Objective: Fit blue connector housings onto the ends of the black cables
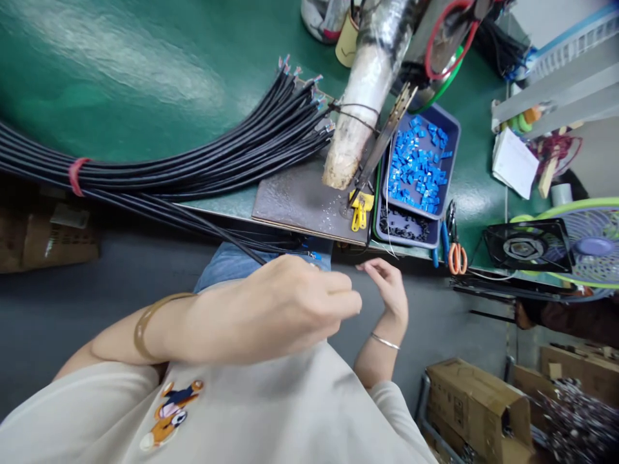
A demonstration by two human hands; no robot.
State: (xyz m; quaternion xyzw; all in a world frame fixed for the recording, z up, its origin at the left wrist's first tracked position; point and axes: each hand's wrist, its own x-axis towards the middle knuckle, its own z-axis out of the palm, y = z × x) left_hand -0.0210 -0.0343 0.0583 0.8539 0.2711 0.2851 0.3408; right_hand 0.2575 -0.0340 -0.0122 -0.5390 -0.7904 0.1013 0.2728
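Observation:
My left hand (pixel 309 299) is curled closed in front of my body, its palm side hidden. Whatever it may hold cannot be made out. Just beyond it, several black cables (pixel 242 241) hang over the table edge toward my lap, with blue pieces (pixel 313 255) at their ends. To the right, my right hand (pixel 387 283) has its fingers bent together near the table edge; anything between the fingertips is too small to name. On the table lies a large bundle of black cables (pixel 203 171), tied with a red band (pixel 77 176), their stripped ends fanned out.
A purple-grey tray (pixel 452 138) of blue connectors sits over another tray (pixel 428 241) of small black parts. A wrapped post (pixel 355 109) slants above a dark board (pixel 290 200) and a yellow clip (pixel 360 209). Orange-handled scissors (pixel 457 258) and fans (pixel 529 246) are at right.

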